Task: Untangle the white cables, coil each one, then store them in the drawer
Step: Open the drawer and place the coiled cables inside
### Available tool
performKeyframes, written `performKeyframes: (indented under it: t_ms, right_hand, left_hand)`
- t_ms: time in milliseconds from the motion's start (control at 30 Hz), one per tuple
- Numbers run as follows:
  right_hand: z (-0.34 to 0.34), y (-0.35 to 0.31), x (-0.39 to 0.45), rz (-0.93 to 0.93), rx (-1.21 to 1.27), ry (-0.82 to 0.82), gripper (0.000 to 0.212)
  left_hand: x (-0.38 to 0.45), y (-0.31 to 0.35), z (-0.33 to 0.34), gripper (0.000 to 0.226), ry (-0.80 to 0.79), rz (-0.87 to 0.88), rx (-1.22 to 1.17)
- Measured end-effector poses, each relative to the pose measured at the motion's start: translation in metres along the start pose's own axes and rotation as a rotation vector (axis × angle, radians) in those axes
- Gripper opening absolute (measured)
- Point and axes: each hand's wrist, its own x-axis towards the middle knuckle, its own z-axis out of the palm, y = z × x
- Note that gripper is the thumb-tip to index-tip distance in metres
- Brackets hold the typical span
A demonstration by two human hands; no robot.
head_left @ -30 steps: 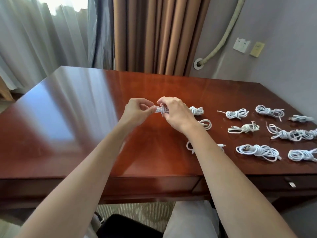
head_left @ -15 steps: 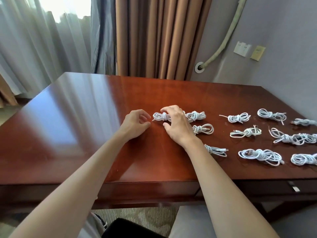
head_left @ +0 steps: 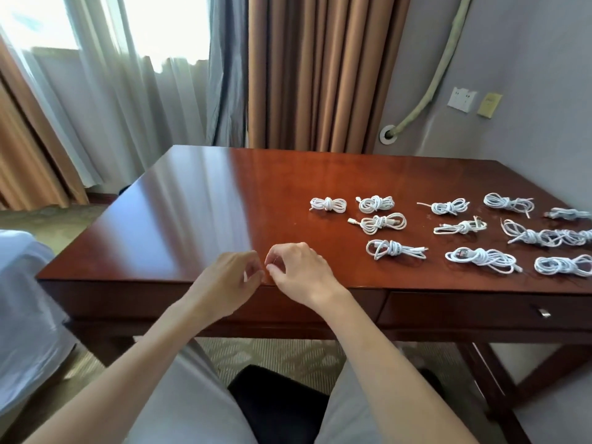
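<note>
Fingers on both hands are bent in a loose curl, and they hold no cable that I can see. The left hand (head_left: 229, 277) and the right hand (head_left: 299, 272) sit close together over the front edge of the desk (head_left: 192, 200), almost touching at the fingertips. It is hard to tell if they pinch something tiny between them — the view is a bit blurry there — but nothing white shows in them.

All the white cables lie on the right half of the desk, well apart from the hands. Each one is wound into a small bundle and tied round its middle, so it cannot spring open. The nearest bundle (head_left: 395, 249) lies to the right of the right hand. The farthest-left bundle (head_left: 328, 205) sits at the end of the back row, beside another coil (head_left: 376, 203). The bundles are laid in rows with gaps between them, most likely so they do not get mixed up again.

The coiling looks done. The drawer (head_left: 480, 310) is under the desk top on the right, right below the bundles, and it is closed. Its small metal handle (head_left: 543, 313) shows on the front. My guess is the hands are low at the desk's front because a drawer must be pulled open next.
</note>
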Motion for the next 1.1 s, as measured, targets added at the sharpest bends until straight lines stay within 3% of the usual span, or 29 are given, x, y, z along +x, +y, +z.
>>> performKeyframes:
  t_ms: [167, 267, 333, 467, 633, 967, 1100]
  right_hand:
    - [0.025, -0.015, -0.024, -0.176, -0.106, 0.030, 0.027]
    - [0.025, -0.012, -0.027, -0.187, -0.192, -0.009, 0.037]
    - [0.022, -0.007, -0.025, -0.182, -0.198, -0.020, 0.041]
    - [0.019, -0.006, -0.017, -0.141, -0.167, -0.090, 0.038]
    - [0.018, -0.005, -0.022, -0.126, -0.114, -0.069, 0.037]
    - [0.030, -0.006, -0.040, -0.230, -0.174, -0.032, 0.053]
    - [0.027, 0.001, -0.050, -0.255, -0.225, -0.027, 0.055]
  left_hand:
    - [-0.062, -0.008, 0.017, 0.033, 0.312, -0.324, 0.229]
    - [-0.071, -0.015, 0.026, 0.054, 0.145, -0.507, 0.450]
    - [-0.065, -0.018, 0.032, 0.060, 0.073, -0.555, 0.464]
    - [-0.056, -0.021, 0.043, 0.055, 0.094, -0.585, 0.326]
    - [-0.059, -0.013, 0.043, 0.031, 0.300, -0.646, 0.055]
    - [-0.048, -0.003, 0.034, 0.035, 0.084, -0.543, 0.522]
    - [-0.052, 0.002, 0.031, 0.033, 0.025, -0.579, 0.542]
